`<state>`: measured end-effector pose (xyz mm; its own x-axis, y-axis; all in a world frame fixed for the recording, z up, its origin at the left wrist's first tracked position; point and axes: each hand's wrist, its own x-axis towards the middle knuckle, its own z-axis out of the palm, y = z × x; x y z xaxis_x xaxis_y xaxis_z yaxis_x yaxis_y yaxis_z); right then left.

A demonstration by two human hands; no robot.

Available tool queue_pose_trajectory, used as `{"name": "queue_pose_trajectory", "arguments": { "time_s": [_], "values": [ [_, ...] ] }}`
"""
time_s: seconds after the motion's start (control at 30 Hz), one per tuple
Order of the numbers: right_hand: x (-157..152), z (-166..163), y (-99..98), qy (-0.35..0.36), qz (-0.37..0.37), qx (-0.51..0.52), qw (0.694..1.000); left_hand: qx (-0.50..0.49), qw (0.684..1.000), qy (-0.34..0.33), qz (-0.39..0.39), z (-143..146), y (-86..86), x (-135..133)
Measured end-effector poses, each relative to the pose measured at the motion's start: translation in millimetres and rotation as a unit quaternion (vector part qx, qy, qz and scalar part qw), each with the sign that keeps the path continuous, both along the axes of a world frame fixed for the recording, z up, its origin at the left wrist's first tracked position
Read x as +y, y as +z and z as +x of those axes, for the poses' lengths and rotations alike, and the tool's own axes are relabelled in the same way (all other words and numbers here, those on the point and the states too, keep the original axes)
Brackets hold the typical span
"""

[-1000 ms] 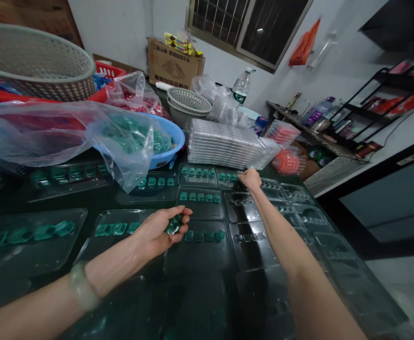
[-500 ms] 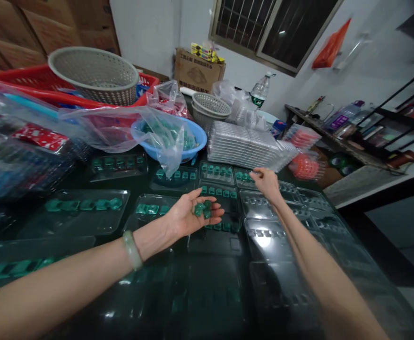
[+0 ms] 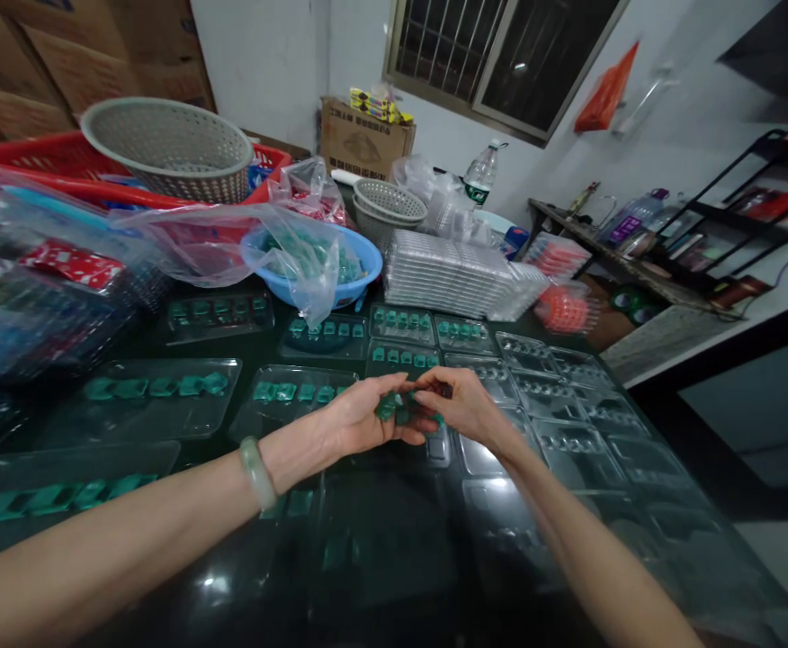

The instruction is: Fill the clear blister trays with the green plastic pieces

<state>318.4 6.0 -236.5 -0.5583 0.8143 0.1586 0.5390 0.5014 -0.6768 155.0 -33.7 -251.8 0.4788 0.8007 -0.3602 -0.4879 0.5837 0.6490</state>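
Observation:
My left hand (image 3: pixel 373 414), palm up and cupped, holds several small green translucent pieces (image 3: pixel 394 407). A pale green bangle (image 3: pixel 258 473) circles that wrist. My right hand (image 3: pixel 458 400) meets the left one, its thumb and fingers pinched at the pieces in the palm; the fingertips are partly hidden. Around both hands lie clear plastic trays. A tray (image 3: pixel 400 324) beyond them has a row of green pieces, as does the tray (image 3: pixel 461 335) beside it. Left of my hands is another filled tray (image 3: pixel 299 378). Trays on the right, such as this one (image 3: pixel 573 438), show bare hollows.
A blue basin (image 3: pixel 367 286) with green pieces under a plastic bag (image 3: pixel 319 279) stands behind the trays. Stacked clear trays (image 3: pixel 444 274) are to its right. At the left are packed goods (image 3: pixel 43 297), a red crate (image 3: pixel 30 157) and a grey basket (image 3: pixel 165 135).
My right hand has come back from the far tray, which now shows its green pieces uncovered, to my left palm. The left hand has closed slightly around its pieces.

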Motion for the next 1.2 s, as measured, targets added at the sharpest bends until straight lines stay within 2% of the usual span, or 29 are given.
{"name": "queue_pose_trajectory", "arguments": {
  "time_s": [0.07,0.13,0.2,0.27,0.37,0.43,0.47,0.53,0.7,0.8,0.9,0.97,1.03,1.1,1.13,1.17,1.2],
  "values": [
    [-1,3,-5.2,-0.02,-0.052,0.049,0.997,0.091,0.994,-0.007,0.059,2,0.1,-3],
    [-4,5,-9.3,-0.039,-0.085,0.085,0.992,0.204,0.97,0.015,0.134,4,2.2,-6],
    [-6,6,-11.7,-0.047,-0.106,0.111,0.987,0.318,0.924,0.043,0.21,4,5.4,-9],
    [-7,8,-12.5,-0.047,-0.122,0.132,0.983,0.408,0.862,0.056,0.296,4,8.0,-10],
    [-9,10,-11.8,-0.045,-0.137,0.148,0.978,0.472,0.773,0.06,0.42,3,8.5,-11],
    [-11,10,-11.0,-0.046,-0.139,0.148,0.978,0.489,0.74,0.046,0.46,2,6.8,-11],
    [-13,10,-10.5,-0.051,-0.135,0.146,0.979,0.493,0.734,0.031,0.465,2,5.7,-11],
    [-16,10,-9.3,-0.059,-0.123,0.134,0.982,0.49,0.743,-0.001,0.456,1,4.1,-11],
    [-23,8,-2.7,-0.027,-0.098,0.105,0.989,0.424,0.82,-0.067,0.379,-2,5.0,-11],
    [-25,8,1.0,-0.013,-0.101,0.117,0.988,0.402,0.836,-0.081,0.365,-6,6.7,-11],
    [-26,8,1.5,-0.004,-0.107,0.131,0.986,0.411,0.82,-0.092,0.387,-8,6.3,-11],
    [-27,7,-0.2,-0.003,-0.109,0.136,0.985,0.427,0.798,-0.095,0.415,-6,4.3,-10],
    [-28,5,-3.2,-0.009,-0.095,0.131,0.987,0.464,0.757,-0.057,0.457,-2,1.1,-8],
    [-30,1,-6.1,-0.025,-0.05,0.111,0.992,0.505,0.711,0.01,0.49,4,-2.2,-6],
    [-31,-1,-7.0,-0.038,-0.02,0.099,0.994,0.515,0.699,0.037,0.495,6,-3.4,-5],
    [-33,-3,-7.3,-0.049,0.008,0.091,0.995,0.513,0.702,0.048,0.491,9,-3.9,-3],
    [-34,-4,-6.8,-0.058,0.029,0.087,0.994,0.498,0.725,0.044,0.474,10,-3.8,-2]
  ]
}}
